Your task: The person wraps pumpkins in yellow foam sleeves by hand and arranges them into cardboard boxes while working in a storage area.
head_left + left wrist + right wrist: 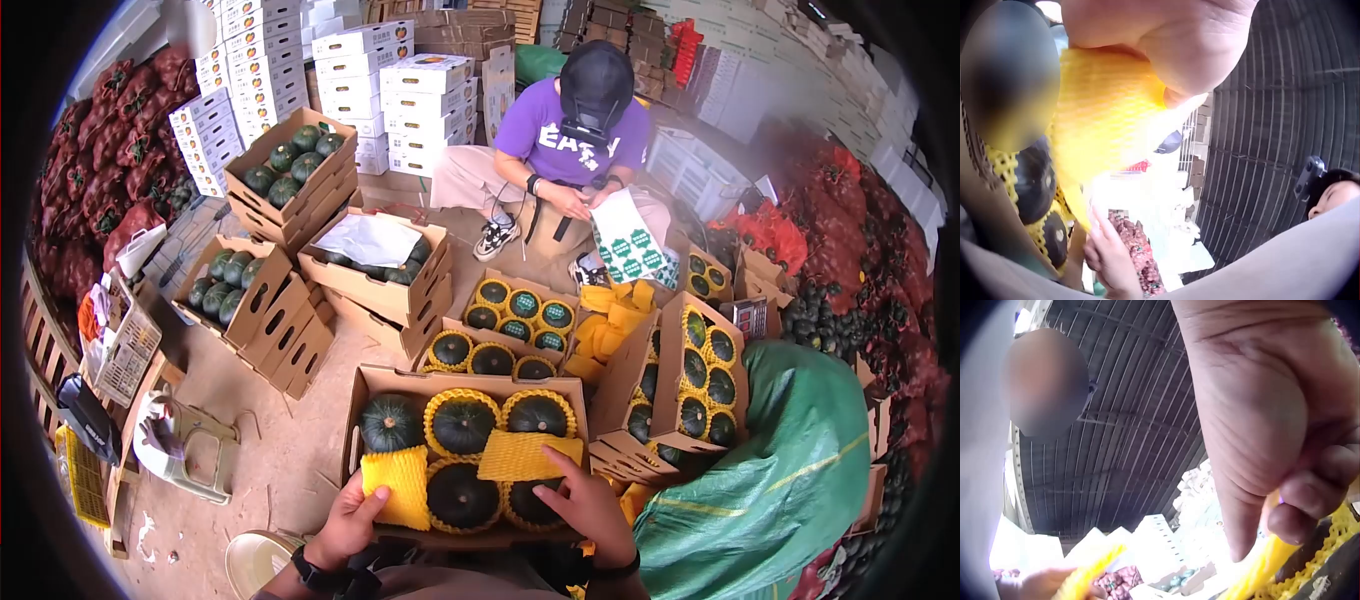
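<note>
My left hand (pixel 345 520) pinches a flat yellow foam net sleeve (pixel 397 487), thumb on top, over the near left corner of a cardboard box (pixel 352 425). At the right, my right hand (pixel 597 512) holds a second yellow foam net sleeve (pixel 525 457) by its right side, index finger laid on top; its fingers are curled in the right wrist view. That sleeve partly covers the box's right-hand pumpkins. A bare dark green pumpkin (pixel 391 423) sits at the far left of the box. Beside it, a pumpkin (pixel 466 420) and several others sit in yellow nets.
Past the box stand more boxes of netted pumpkins (pixel 520 303), with loose yellow nets (pixel 607 325) at their right. A green tarp (pixel 765 470) bulges at the right. Stacked pumpkin boxes (pixel 290 190) and a plastic stool (pixel 185 445) stand left. A seated person (pixel 575 135) holds a printed sheet (pixel 630 240).
</note>
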Tool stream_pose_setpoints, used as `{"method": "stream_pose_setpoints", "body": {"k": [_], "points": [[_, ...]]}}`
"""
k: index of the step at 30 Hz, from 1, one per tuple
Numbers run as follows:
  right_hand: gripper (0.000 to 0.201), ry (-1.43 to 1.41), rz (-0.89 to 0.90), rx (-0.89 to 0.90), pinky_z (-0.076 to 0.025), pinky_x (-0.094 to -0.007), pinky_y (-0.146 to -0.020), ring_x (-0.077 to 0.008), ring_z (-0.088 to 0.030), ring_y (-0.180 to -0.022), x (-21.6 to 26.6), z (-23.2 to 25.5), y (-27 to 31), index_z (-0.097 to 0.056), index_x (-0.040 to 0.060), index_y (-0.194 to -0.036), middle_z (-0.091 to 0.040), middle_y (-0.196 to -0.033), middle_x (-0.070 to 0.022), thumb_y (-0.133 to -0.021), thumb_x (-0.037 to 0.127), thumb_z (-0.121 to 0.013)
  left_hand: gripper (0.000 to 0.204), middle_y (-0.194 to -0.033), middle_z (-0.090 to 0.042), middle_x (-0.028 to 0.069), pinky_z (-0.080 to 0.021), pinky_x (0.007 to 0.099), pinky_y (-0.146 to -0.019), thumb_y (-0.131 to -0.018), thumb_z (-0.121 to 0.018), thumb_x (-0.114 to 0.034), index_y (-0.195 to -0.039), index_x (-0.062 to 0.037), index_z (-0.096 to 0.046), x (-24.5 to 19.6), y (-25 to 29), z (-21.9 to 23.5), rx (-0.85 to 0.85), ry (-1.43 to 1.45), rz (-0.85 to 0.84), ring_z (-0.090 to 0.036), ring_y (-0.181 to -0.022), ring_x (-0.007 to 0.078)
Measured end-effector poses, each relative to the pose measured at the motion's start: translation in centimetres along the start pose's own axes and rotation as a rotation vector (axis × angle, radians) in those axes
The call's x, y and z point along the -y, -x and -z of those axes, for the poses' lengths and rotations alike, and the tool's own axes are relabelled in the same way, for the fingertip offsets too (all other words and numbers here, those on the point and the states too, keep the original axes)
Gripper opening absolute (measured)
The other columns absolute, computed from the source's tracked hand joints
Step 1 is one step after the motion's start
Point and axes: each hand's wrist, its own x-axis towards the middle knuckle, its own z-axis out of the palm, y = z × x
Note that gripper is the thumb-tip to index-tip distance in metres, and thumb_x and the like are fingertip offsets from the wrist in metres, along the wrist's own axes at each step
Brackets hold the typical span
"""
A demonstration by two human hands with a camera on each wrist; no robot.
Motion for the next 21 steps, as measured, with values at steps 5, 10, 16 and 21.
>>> {"method": "stream_pose_setpoints", "body": {"k": [5, 10, 16, 21], "points": [[0.04, -0.762, 0.18, -0.066, -0.046, -0.0264, -0.07, -0.0131, -0.059, -0.076, 3.3, -2.0, 1.4, -0.052, 0.0034, -0.128, -0.064, -0.085, -0.0066, -0.097, 0.028, -0.049, 0.019, -0.093, -0.064, 0.0147, -0.051, 0.0333, -0.073, -0.09, -0.059, -0.017, -0.102, -0.0021, -0.059, -1.6, -0.3, -0.4, 0.372, -0.834, -0.237, -0.065, -0.083, 0.0272], [0.025, -0.447, 0.192, 0.464, -0.046, -0.0292, -0.081, -0.0169, -0.061, -0.093, 5.0, -4.4, 1.7, -0.058, 0.0016, -0.114, -0.065, -0.101, -0.012, -0.092, 0.013, -0.054, 0.033, -0.071, -0.058, 0.0102, -0.049, 0.0365, -0.055, -0.082, -0.068, -0.037, -0.082, -0.0047, -0.059, -1.3, -1.5, -1.0, 0.407, -1.118, -0.416, -0.061, -0.063, 0.0305], [0.022, -0.624, 0.307, 0.406, -0.045, -0.0252, -0.075, -0.012, -0.057, -0.085, 6.4, -5.4, -0.1, -0.054, 0.0025, -0.099, -0.058, -0.089, -0.0063, -0.08, 0.007, -0.066, 0.049, -0.08, -0.054, 0.008, -0.045, 0.0359, -0.064, -0.062, -0.084, -0.041, -0.086, -0.0063, -0.06, -2.0, -1.7, -3.4, 0.153, -1.111, -0.89, -0.055, -0.072, 0.0252], [0.02, -0.986, 0.205, -0.299, -0.043, -0.0221, -0.067, -0.0073, -0.052, -0.077, 6.5, -8.7, -0.3, -0.046, 0.0045, -0.096, -0.054, -0.087, -0.0006, -0.083, 0.003, -0.062, 0.07, -0.109, -0.052, 0.013, -0.041, 0.0332, -0.091, -0.069, -0.08, -0.022, -0.129, -0.0032, -0.05, -1.2, -1.7, -5.8, 0.19, -0.682, -0.64, -0.051, -0.103, 0.0256]]}}
